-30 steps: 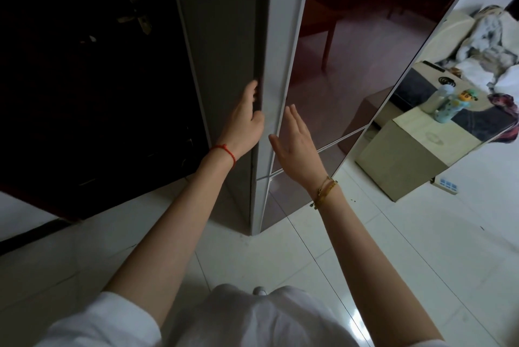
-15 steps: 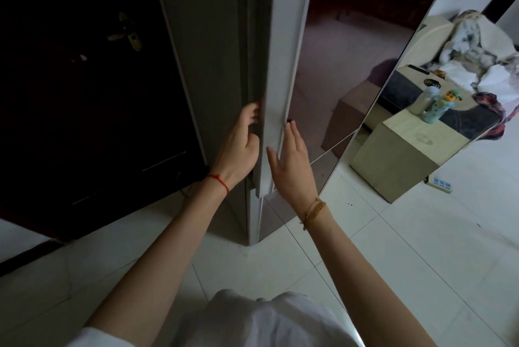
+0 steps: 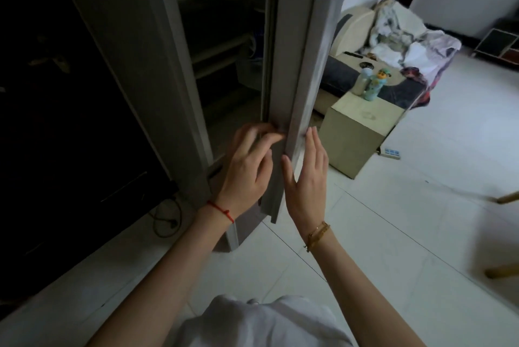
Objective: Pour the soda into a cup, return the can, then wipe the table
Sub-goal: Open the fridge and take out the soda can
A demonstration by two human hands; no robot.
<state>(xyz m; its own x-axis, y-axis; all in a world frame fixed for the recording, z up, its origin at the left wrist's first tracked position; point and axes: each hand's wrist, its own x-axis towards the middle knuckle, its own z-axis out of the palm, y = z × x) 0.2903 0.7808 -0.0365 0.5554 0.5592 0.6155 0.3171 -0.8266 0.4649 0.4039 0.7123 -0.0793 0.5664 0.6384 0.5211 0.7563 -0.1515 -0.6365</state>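
While the soda can is nowhere seen, the refrigerator door [image 3: 292,71] is gripped at its edge by the curled left hand [image 3: 247,166] and steadied by the flat, straight-fingered right hand [image 3: 306,175], apparently to swing it open.

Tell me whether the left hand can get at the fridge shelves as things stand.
Probably yes: the fridge door stands ajar, and the left hand already curls round its edge beside the open gap to the shelves.

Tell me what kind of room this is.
Probably a home living area: a fridge door being opened onto shelves, a sofa piled with clothes, and bottles on a small side table.
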